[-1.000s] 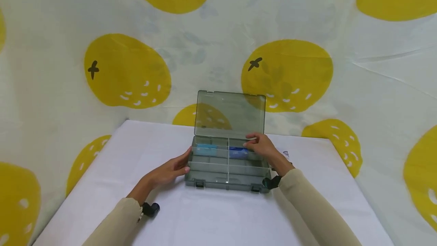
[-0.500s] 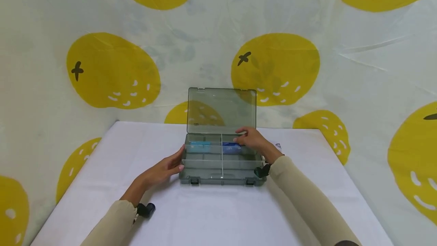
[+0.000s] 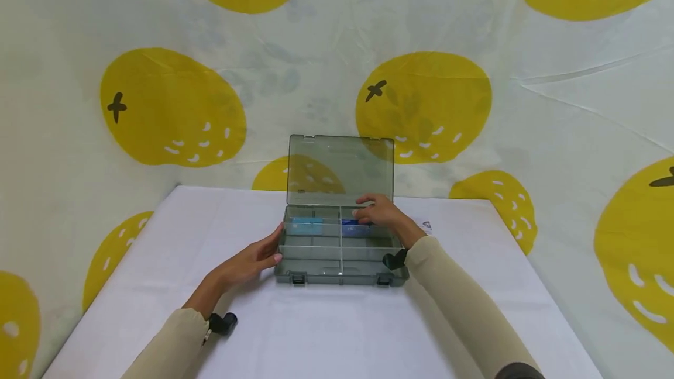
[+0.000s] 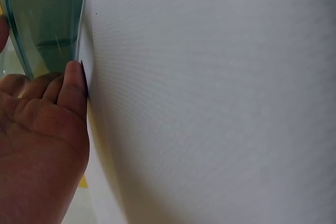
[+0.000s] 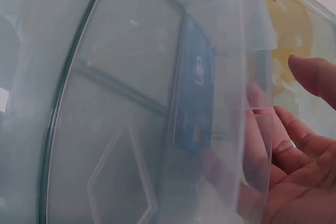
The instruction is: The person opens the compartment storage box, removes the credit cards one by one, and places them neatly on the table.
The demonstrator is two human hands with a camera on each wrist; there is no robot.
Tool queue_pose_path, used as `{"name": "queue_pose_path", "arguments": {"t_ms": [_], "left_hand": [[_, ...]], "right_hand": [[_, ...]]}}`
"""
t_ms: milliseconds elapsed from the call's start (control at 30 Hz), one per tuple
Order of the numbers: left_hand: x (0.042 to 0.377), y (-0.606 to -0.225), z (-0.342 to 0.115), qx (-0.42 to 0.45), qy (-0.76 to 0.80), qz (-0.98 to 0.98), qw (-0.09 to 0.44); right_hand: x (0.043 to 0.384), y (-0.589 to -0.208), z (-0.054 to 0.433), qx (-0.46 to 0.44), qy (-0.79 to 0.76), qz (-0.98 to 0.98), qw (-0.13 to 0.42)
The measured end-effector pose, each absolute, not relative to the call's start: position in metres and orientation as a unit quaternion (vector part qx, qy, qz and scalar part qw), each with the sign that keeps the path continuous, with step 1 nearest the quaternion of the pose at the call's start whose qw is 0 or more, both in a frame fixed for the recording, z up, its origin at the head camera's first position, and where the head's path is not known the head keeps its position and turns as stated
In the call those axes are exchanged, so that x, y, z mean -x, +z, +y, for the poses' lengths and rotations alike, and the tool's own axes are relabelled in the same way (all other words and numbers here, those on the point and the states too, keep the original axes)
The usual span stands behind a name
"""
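A smoky clear plastic organizer box (image 3: 337,279) stands on the table with its lid (image 3: 337,168) raised at the back. Clear dividers split it into several compartments. Flat in the back left part is a light blue rectangular piece (image 3: 307,226); a dark blue one (image 3: 351,228) with white marks sits right of the middle divider. My left hand (image 3: 244,265) rests against the box's left side, fingers extended. My right hand (image 3: 381,215) reaches into the back right part beside the dark blue piece, thumb apart; a divider blurs its fingertips in the right wrist view, and I cannot tell whether they touch it.
A white cloth covers the table (image 3: 337,332). A small printed paper or label (image 3: 425,227) lies right of the box, partly behind my right arm. Behind rises a pale curtain (image 3: 305,75) with large yellow fruit prints, close to the raised lid.
My right hand has shifted left over the dark blue piece toward the middle divider. The head view has swung slightly, moving the whole scene left. My left hand stays at the box's side.
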State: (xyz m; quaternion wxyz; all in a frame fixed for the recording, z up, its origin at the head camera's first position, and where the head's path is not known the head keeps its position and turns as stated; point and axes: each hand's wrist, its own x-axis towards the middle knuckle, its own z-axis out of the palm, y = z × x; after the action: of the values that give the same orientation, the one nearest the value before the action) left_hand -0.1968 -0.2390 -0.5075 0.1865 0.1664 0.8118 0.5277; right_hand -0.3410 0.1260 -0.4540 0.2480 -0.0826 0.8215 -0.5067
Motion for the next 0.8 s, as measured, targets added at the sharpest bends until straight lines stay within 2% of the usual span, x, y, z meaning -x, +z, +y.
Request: {"name": "queue_pose_path", "arguments": {"t_ms": [200,500,800], "left_hand": [[0.197,-0.508,-0.24,-0.169,0.524,0.814,0.186],[0.199,-0.505,-0.238,-0.175,0.533,0.806,0.188],[0.199,-0.508,-0.237,-0.17,0.537,0.805,0.187]], "right_hand": [[0.339,-0.455,0.126,0.073,-0.529,0.813,0.23],[0.331,-0.456,0.133,0.019,-0.566,0.812,0.139],[0.329,-0.46,0.134,0.009,-0.59,0.799,0.119]]}}
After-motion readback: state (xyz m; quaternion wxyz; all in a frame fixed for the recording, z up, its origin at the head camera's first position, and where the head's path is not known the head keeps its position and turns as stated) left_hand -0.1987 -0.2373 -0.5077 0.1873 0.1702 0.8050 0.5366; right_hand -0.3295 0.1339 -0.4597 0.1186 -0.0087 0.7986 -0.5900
